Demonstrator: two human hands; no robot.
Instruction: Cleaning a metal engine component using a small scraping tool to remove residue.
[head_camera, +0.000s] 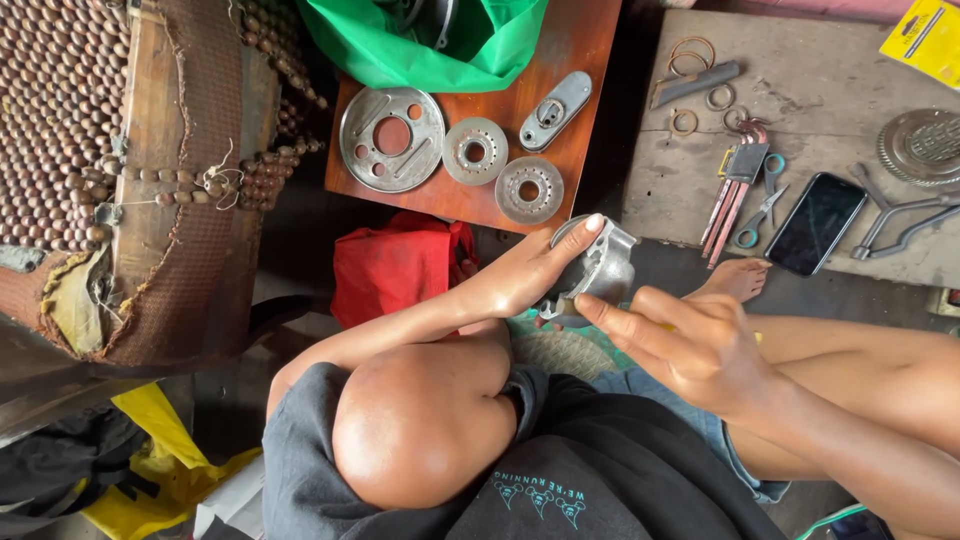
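Head view: left hand (525, 272) cups a dull grey, rounded metal housing (603, 268).

The left hand (530, 270) sits at the centre of the frame, forearm running up from the lower left over a bent bare knee, fingers stretched and curled in a closed grip. The right hand (690, 345), right of centre, comes in from the lower right, index finger extended toward the left, other fingers loosely bent.
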